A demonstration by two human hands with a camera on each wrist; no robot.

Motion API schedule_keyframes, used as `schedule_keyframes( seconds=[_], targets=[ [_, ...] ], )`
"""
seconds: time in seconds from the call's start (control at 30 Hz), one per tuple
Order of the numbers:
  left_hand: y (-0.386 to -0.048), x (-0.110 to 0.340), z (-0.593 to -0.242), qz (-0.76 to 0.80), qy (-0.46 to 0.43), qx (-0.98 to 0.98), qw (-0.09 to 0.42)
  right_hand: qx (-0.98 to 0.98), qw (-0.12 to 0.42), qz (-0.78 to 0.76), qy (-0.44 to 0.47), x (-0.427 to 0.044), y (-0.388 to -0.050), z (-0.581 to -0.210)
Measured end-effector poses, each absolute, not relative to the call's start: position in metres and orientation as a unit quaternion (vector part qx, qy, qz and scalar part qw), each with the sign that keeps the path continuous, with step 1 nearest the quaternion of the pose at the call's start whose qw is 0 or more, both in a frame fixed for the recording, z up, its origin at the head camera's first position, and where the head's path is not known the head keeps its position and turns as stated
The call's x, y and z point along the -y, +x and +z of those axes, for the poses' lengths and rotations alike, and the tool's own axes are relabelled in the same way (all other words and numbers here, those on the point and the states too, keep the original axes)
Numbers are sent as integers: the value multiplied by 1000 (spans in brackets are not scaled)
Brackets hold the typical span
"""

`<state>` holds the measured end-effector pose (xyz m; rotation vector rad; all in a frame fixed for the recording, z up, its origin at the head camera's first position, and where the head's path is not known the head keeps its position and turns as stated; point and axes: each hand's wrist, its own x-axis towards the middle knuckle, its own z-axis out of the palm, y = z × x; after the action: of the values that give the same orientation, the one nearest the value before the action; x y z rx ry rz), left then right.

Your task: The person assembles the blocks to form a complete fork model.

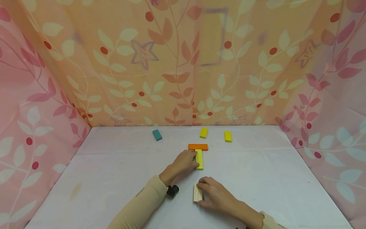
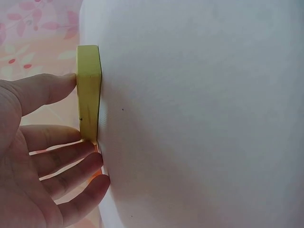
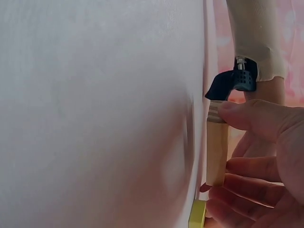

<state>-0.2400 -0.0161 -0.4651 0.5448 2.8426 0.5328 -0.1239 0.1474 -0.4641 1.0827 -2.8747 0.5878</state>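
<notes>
In the head view my left hand (image 1: 184, 161) touches a pale yellow block (image 1: 199, 160) lying lengthwise on the table. Its thumb and index fingertips rest along the block's left side, with the fingers fairly straight in the left wrist view. The yellow block's far end meets the middle of an orange block (image 1: 198, 147) lying crosswise, so they form a T. Nearer to me, my right hand (image 1: 218, 195) pinches a plain wooden block (image 1: 197, 193) lengthwise, thumb at its near end, fingers at its far end. Whether this block touches the table is hard to tell.
A teal block (image 1: 157, 135) lies at the back left of the white-covered table (image 1: 114, 171). Two bright yellow blocks, one upper (image 1: 203, 133) and one further right (image 1: 227, 136), lie at the back. Patterned curtains (image 1: 177, 63) enclose the table. A black wrist camera (image 1: 172, 190) juts from my left sleeve.
</notes>
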Motion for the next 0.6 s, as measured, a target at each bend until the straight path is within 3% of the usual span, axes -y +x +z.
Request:
schedule_keyframes(
  seconds=[0.3,0.6],
  targets=[
    [-240,16,-465,182,182,-961,100,918,38,196,344,-153,-134,-461],
    [-241,16,-465,178,181,-962,102,923,26,196,329,-158,-146,-453]
  ],
)
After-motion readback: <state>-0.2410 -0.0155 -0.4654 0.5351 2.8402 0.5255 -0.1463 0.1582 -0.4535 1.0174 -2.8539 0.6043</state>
